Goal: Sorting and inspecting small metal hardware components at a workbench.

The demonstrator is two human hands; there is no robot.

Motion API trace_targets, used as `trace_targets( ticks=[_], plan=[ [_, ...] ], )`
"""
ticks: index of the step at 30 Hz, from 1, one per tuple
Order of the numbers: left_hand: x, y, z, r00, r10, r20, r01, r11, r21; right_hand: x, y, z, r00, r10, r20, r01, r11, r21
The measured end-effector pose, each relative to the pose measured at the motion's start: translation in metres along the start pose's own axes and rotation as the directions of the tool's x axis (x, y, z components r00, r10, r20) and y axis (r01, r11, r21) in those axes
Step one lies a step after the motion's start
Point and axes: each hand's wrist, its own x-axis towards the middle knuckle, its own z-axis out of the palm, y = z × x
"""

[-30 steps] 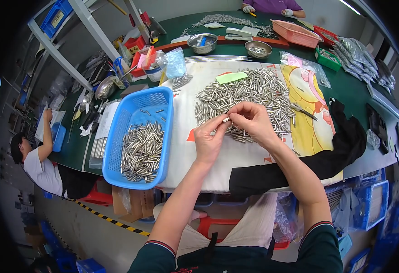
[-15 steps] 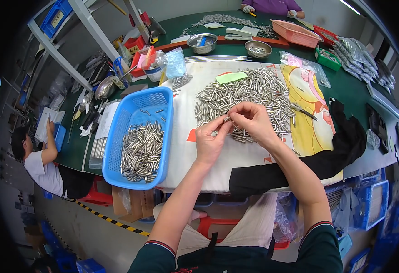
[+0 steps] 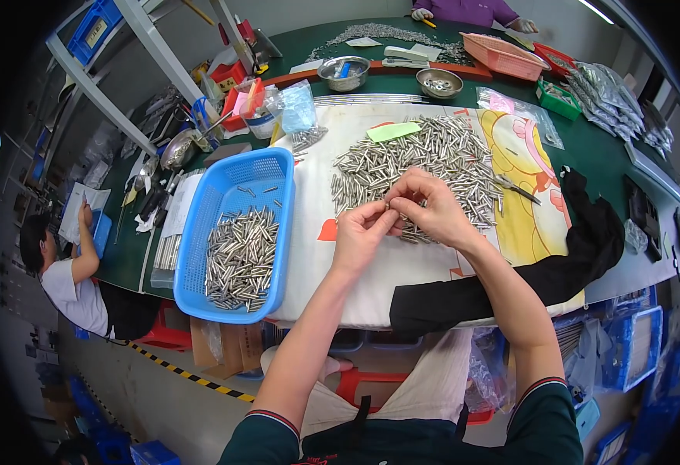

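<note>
My left hand (image 3: 360,235) and my right hand (image 3: 431,208) meet fingertip to fingertip over the near edge of a heap of slim metal pins (image 3: 452,155). Both are closed in a pinch around a small metal part (image 3: 388,206), mostly covered by the fingers. A light green paper slip (image 3: 393,132) lies on top of the heap. To the left of my hands stands a blue plastic basket (image 3: 187,252), its bottom partly covered with similar metal pins (image 3: 243,263).
Tweezers (image 3: 519,190) lie at the heap's right side. A black cloth (image 3: 464,304) stretches along the near table edge. Farther back are two metal bowls (image 3: 344,85) and a pink basket (image 3: 502,58). One person (image 3: 72,279) works at the left, another (image 3: 471,9) across the table.
My hands have drawn slightly closer, the right fingers now covering more of the small metal part. Across the table, the other person's gloved hand has shifted right.
</note>
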Motion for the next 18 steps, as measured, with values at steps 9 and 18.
trace_targets(
  ticks=[9, 18],
  plan=[
    [0.004, 0.008, -0.010, 0.920, -0.325, 0.222, 0.392, 0.792, -0.469, 0.002, 0.010, -0.001, 0.971, 0.239, 0.010, -0.210, 0.832, 0.514],
    [0.002, 0.001, -0.009, 0.967, -0.250, 0.042, 0.248, 0.897, -0.365, 0.002, 0.010, 0.004, 0.932, 0.330, 0.148, -0.354, 0.745, 0.566]
  ],
)
